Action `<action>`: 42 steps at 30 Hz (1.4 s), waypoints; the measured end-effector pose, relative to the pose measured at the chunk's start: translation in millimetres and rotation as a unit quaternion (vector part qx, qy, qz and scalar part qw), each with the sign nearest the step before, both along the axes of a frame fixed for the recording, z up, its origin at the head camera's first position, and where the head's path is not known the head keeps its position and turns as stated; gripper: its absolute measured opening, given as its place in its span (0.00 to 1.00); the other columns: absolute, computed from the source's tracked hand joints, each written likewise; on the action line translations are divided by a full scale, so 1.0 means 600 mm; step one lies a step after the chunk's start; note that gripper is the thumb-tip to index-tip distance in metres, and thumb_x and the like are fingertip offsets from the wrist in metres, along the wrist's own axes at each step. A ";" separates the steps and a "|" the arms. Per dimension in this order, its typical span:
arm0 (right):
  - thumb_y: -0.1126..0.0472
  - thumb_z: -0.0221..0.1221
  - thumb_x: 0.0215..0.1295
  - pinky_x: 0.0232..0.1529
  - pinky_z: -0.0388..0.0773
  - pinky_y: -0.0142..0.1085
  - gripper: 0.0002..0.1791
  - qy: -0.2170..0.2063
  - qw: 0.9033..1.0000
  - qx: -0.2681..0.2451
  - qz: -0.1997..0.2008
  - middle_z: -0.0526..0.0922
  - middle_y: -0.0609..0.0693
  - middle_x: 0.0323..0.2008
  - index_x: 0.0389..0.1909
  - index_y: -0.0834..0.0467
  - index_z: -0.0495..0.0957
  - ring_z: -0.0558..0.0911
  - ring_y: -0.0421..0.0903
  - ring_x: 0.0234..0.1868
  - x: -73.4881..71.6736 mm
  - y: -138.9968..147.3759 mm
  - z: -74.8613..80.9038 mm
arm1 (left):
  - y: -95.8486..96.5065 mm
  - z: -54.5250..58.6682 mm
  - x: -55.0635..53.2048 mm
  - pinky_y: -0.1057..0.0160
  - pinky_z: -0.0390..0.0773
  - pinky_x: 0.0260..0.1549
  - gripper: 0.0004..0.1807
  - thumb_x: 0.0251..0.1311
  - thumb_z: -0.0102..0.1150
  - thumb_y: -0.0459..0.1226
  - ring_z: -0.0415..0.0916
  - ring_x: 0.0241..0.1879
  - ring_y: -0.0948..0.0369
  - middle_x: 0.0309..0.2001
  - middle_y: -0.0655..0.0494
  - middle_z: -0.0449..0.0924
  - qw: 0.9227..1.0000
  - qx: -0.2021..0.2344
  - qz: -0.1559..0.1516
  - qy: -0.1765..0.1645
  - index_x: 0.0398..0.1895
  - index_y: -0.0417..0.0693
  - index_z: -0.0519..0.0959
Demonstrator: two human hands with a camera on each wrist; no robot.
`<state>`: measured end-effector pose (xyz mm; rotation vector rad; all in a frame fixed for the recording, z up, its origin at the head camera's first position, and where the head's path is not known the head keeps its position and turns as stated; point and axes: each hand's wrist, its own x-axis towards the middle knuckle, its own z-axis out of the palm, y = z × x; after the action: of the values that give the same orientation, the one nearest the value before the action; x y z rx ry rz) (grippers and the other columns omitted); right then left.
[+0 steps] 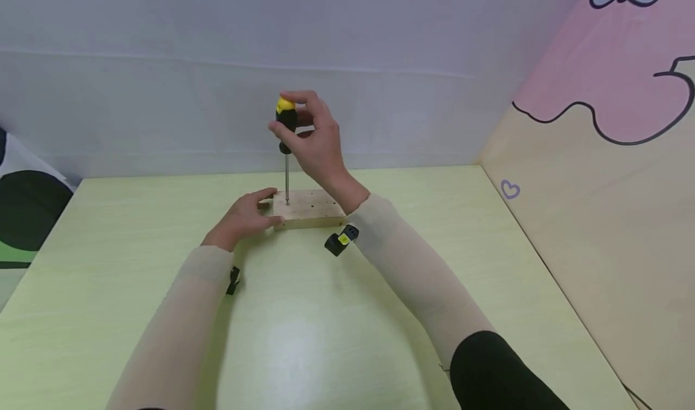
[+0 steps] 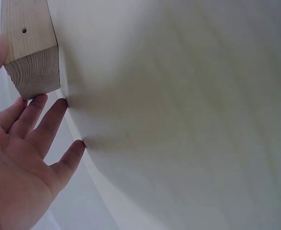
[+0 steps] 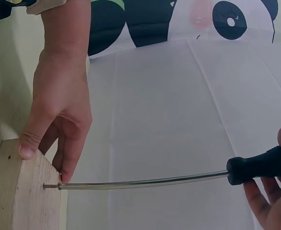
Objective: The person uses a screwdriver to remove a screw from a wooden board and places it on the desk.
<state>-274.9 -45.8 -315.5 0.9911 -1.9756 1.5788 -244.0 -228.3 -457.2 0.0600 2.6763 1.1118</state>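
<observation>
A pale wooden block [image 1: 304, 212] with several small holes lies on the table. My left hand [image 1: 245, 216] grips its left end, thumb on the near side and forefinger towards the far edge; the other fingertips touch around the end grain in the left wrist view. Above the block, my right hand [image 1: 321, 141] holds a screwdriver [image 1: 285, 118] by its black and yellow handle, its long metal shaft pointing straight down. In the right wrist view the shaft's tip meets the head of a screw [image 3: 50, 186], which stands partly out of the block's top face.
The pale yellow-green table [image 1: 304, 313] stretches towards me. A white cloth backdrop [image 1: 217, 114] rises behind its far edge. On the right stands a printed panel [image 1: 597, 205], and a dark and green print [image 1: 27, 211] borders the left. Small black wrist cameras [image 1: 342, 240] hang under the forearms.
</observation>
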 end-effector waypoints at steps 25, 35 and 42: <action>0.63 0.62 0.63 0.41 0.82 0.31 0.25 -0.020 0.999 -0.036 0.005 0.72 0.58 0.54 0.61 0.57 0.70 0.80 0.48 0.45 0.005 -0.012 -0.015 | 0.000 -0.003 0.000 0.39 0.61 0.66 0.44 0.59 0.62 0.50 0.60 0.69 0.42 0.73 0.40 0.57 1.000 -0.017 -0.005 0.010 0.76 0.53 0.54; 0.63 0.62 0.63 0.39 0.83 0.32 0.25 -0.019 1.000 -0.020 -0.003 0.78 0.58 0.52 0.61 0.56 0.70 0.84 0.48 0.45 0.004 -0.009 -0.012 | 0.000 -0.006 0.003 0.39 0.60 0.66 0.44 0.59 0.63 0.49 0.60 0.69 0.41 0.73 0.39 0.57 1.000 -0.008 -0.003 0.006 0.76 0.52 0.53; 0.68 0.55 0.68 0.43 0.82 0.30 0.25 -0.034 0.999 -0.002 0.016 0.69 0.58 0.58 0.65 0.56 0.65 0.80 0.49 0.47 0.008 -0.007 -0.008 | -0.001 -0.005 0.003 0.40 0.61 0.66 0.44 0.60 0.62 0.49 0.60 0.69 0.41 0.73 0.39 0.56 1.000 -0.005 -0.003 0.003 0.76 0.52 0.53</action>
<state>-270.3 -49.9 -320.5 0.9830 -2.0101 1.6542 -242.5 -229.0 -460.3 0.0701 2.6850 1.0975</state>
